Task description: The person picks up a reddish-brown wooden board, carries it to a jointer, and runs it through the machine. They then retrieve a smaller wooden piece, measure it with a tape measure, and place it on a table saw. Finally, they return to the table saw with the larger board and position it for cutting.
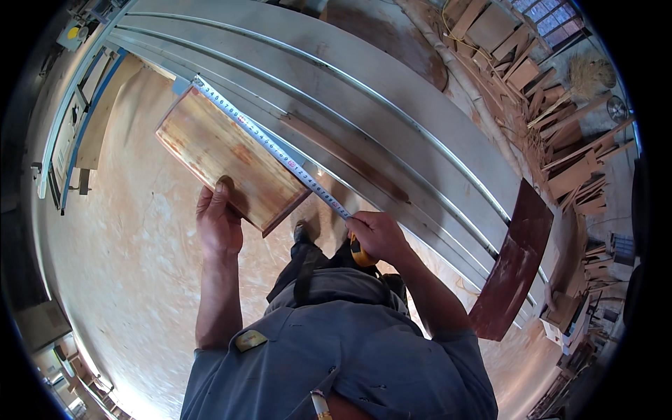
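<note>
A pale wooden board point(227, 157) with dark edges is tilted in front of me. My left hand point(220, 218) grips its near lower edge, thumb on the top face. Along the board's far long edge runs an extended tape measure point(269, 143), its hooked end at the board's upper corner. The yellow case of the tape measure sits in my right hand point(378, 236), whose thumb and fingers close around the case and the blade beside it. The blade passes beyond the board's near right corner to that hand.
A long grey machine table point(392, 133) with metal rails stretches across the far side. On it lie a narrow brown strip point(343, 157) and a dark red board point(514, 259). Wood offcuts point(574, 168) are heaped at the right. A blue-edged frame point(91, 133) stands at the left.
</note>
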A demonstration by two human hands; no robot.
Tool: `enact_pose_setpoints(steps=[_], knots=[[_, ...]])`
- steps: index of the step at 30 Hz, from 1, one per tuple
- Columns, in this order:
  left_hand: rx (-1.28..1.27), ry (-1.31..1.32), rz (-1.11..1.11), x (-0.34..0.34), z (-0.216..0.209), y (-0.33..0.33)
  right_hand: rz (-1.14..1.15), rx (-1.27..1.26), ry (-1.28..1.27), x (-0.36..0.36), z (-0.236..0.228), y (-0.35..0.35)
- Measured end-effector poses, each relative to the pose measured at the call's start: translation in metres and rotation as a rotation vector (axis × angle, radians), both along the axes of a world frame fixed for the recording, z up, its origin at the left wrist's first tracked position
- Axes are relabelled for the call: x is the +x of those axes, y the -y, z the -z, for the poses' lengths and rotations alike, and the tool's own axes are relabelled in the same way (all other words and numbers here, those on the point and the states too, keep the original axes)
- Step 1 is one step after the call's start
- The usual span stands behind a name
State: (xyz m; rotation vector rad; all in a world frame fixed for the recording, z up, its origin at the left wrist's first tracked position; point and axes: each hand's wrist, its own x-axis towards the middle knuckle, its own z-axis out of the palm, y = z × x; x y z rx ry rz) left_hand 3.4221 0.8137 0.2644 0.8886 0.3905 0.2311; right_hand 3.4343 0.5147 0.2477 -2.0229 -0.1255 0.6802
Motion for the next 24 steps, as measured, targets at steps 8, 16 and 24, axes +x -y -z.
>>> enact_pose_setpoints(steps=[8,16,24], knots=[[-0.046,0.022,0.036,-0.002,-0.003,-0.002,-0.004,-0.018,0.079,0.002,0.003,0.002],[-0.082,0.045,0.050,-0.003,0.002,-0.003,0.023,0.037,0.146,0.001,0.005,0.002],[-0.061,-0.025,-0.007,-0.001,-0.004,0.005,0.034,0.034,0.142,-0.001,0.004,0.003]])
